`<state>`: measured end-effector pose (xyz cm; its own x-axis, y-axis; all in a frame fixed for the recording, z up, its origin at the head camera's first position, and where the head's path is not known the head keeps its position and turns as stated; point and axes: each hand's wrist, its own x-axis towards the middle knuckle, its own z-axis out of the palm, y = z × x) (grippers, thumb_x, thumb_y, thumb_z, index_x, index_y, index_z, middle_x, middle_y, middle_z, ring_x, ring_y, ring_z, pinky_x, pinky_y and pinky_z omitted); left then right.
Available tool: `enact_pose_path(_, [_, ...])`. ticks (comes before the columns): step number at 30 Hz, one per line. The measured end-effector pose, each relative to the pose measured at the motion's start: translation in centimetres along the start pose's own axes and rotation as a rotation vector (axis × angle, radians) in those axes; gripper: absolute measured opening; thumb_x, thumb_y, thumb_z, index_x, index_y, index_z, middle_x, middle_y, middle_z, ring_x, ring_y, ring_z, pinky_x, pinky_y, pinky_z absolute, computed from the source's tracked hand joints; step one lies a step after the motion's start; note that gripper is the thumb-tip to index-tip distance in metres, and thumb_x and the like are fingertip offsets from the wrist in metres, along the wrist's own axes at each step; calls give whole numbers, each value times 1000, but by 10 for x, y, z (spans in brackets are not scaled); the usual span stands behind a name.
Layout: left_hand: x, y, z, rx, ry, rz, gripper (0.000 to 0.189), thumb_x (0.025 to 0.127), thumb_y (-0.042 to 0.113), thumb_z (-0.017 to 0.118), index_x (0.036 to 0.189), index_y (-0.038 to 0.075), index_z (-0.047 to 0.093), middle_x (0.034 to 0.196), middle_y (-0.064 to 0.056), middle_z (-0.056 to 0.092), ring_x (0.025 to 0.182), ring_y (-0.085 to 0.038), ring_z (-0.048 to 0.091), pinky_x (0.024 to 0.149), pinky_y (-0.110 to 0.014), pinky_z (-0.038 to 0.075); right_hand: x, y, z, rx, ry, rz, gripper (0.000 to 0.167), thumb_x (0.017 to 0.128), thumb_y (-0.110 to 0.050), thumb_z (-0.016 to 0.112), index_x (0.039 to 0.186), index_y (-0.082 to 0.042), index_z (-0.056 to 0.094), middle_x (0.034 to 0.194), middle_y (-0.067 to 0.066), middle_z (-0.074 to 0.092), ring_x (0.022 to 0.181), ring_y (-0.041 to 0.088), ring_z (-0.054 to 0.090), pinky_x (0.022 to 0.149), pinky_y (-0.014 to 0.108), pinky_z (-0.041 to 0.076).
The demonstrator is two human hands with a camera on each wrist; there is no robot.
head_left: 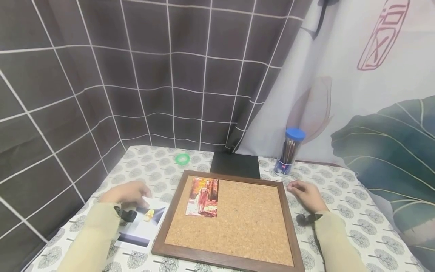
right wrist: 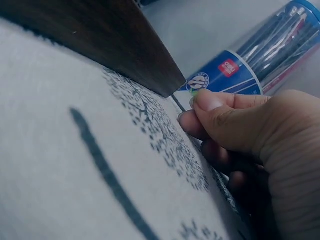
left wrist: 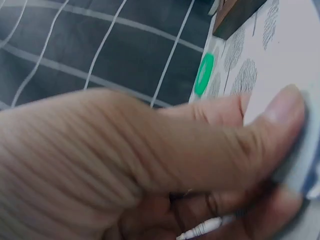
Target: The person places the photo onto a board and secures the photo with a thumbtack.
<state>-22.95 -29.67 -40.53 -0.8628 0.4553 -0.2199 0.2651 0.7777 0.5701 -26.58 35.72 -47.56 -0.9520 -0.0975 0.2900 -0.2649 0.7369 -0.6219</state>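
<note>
One pale photo card (head_left: 141,227) lies just left of the corkboard (head_left: 251,223) in the head view, long axis running away from us, the left hand (head_left: 130,192) nearer, at its far end. In the left wrist view we see thumb and fingers pinching it; in the right wrist view the right hand (right wrist: 252,127) curls loosely, nothing visible between its fingers

White tablecloth with grey tree prints (head_left: 374,223) bears a translucent green ring (head_left: 182,159) near its back edge, a flat black rectangle (head_left: 235,165) right of that, then an upright clear plastic pencil tub with blue lid (head_left: 289,151), with dark grey white-gridded curtain (head_left: 187,71) behind and pale leaf-printed fabric (head_left: 391,147) hanging at right.
</note>
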Motion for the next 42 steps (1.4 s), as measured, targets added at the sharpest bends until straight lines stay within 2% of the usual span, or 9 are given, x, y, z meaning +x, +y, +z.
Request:
enact_pose_path(6, [-11,-17,-13,-68,1,73,16,85,21,76,96,10,73,94,-3,68,82,-14,58,78,-32,48,0,-2,-2,-11,-4,39,30,98,-41,64,106,-13,73,105,6,73,99,26,64,88,47,48])
enact_pose_path(12, [-29,-18,-36,-161,84,8,36,85,24,76,116,6,71,118,-13,68,104,-25,61,87,-45,52,0,-2,-1,-7,-1,57,29,98,-41,65,106,-14,73,104,5,73,95,23,64,84,42,47])
enact_pose_path(16, [-26,-8,-48,-176,97,-12,50,87,26,76,127,0,64,129,-19,63,112,-33,61,94,-52,51,2,-3,-1,0,2,58,28,97,-40,65,105,-14,73,103,5,74,95,24,65,86,44,48])
enact_pose_path(21, [4,21,-49,-150,88,3,61,87,36,75,134,1,58,133,-18,61,111,-31,63,100,-59,45,2,-6,0,6,2,56,27,98,-38,65,106,-13,73,104,6,74,98,28,67,88,49,49])
enact_pose_path(27, [47,58,-33,-145,94,34,65,82,47,78,134,12,60,131,-7,63,114,-27,61,103,-62,41,-2,-5,0,5,9,67,25,98,-36,65,106,-13,73,103,7,74,99,29,68,90,51,49])
enact_pose_path(31, [78,81,-15,-145,84,108,60,83,48,78,131,16,63,130,-3,64,115,-25,61,103,-58,44,-4,-4,0,22,-4,71,27,98,-36,66,107,-11,73,106,9,74,104,34,67,94,57,48])
enact_pose_path(37, [127,134,26,-242,102,282,31,86,37,79,108,18,72,102,3,71,91,-20,66,87,-44,54,-2,-2,-2,7,-5,75,28,98,-40,65,106,-14,72,104,6,74,98,27,67,89,47,49])
enact_pose_path(40, [151,163,47,-271,105,324,22,87,29,79,101,13,72,85,1,72,79,-27,69,75,-40,57,-1,-5,-4,11,-3,64,26,98,-36,65,107,-13,73,103,6,74,97,27,67,88,47,49])
enact_pose_path(42, [162,177,57,-221,132,317,21,87,27,79,101,14,74,78,2,72,73,-27,71,68,-35,57,1,-7,-2,26,3,55,25,98,-35,66,106,-13,73,103,6,74,98,28,68,90,49,50])
